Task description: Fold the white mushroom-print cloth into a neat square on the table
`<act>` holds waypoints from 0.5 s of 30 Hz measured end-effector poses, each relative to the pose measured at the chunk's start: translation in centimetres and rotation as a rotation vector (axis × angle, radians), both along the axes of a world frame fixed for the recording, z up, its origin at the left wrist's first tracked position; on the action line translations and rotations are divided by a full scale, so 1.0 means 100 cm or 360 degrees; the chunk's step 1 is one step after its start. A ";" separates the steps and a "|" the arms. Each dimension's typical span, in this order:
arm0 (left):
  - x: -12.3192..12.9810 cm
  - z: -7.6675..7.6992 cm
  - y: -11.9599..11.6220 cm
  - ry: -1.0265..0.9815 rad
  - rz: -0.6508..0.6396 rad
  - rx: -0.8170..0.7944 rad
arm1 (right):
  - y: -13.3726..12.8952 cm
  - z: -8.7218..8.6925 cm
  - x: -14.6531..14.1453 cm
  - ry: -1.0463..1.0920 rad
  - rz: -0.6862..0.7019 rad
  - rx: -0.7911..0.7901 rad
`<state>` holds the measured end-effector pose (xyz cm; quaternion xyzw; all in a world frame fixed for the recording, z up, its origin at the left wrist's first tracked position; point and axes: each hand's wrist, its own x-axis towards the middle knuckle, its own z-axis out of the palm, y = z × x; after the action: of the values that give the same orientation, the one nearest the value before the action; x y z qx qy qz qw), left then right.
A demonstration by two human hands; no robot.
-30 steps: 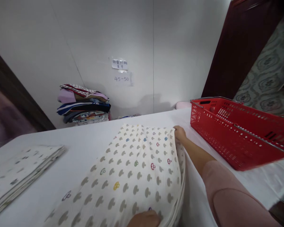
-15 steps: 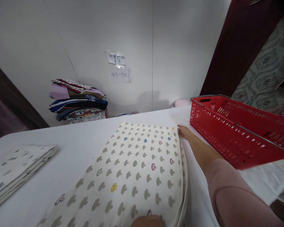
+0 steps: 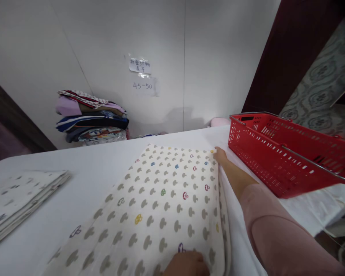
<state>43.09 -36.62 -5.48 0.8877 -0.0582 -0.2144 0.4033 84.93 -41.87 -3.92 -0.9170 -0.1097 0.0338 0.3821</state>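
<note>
A white cloth (image 3: 149,199) printed with grey mushrooms and a few coloured ones lies folded in layers on the white table. At its far right corner my right hand (image 3: 220,155) pinches the edge, with the arm reaching forward in a pink sleeve. My left hand (image 3: 186,263) rests on the near part of the cloth at the bottom of the view, its fingers curled; what they hold, if anything, is hidden. Along the right side the cloth's layered edges show, slightly apart.
A red plastic basket (image 3: 255,153) with metal handles stands on the right. Another folded patterned cloth (image 3: 25,195) lies at the left. Folded clothes (image 3: 93,119) are stacked beyond the table by the wall, which carries paper signs (image 3: 142,85).
My left hand has come further into view, over the cloth's near right part. The cloth's right edge bulges outward more near the bottom. The view has shifted slightly.
</note>
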 end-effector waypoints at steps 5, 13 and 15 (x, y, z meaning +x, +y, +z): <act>0.002 0.009 -0.010 -0.0235 -0.0124 0.0284 | -0.006 0.001 -0.017 -0.0034 0.0043 -0.0154; -0.010 0.024 -0.020 -0.0450 -0.0228 0.0543 | -0.028 0.002 -0.056 0.0005 0.0121 -0.0427; -0.015 0.033 -0.020 -0.0501 -0.0212 0.0524 | -0.028 0.003 -0.061 0.0079 0.0158 -0.0509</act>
<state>41.59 -38.61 -2.19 0.9582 -0.1430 -0.1062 0.2240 78.79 -44.68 -3.63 -0.9584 -0.1386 0.0923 0.2318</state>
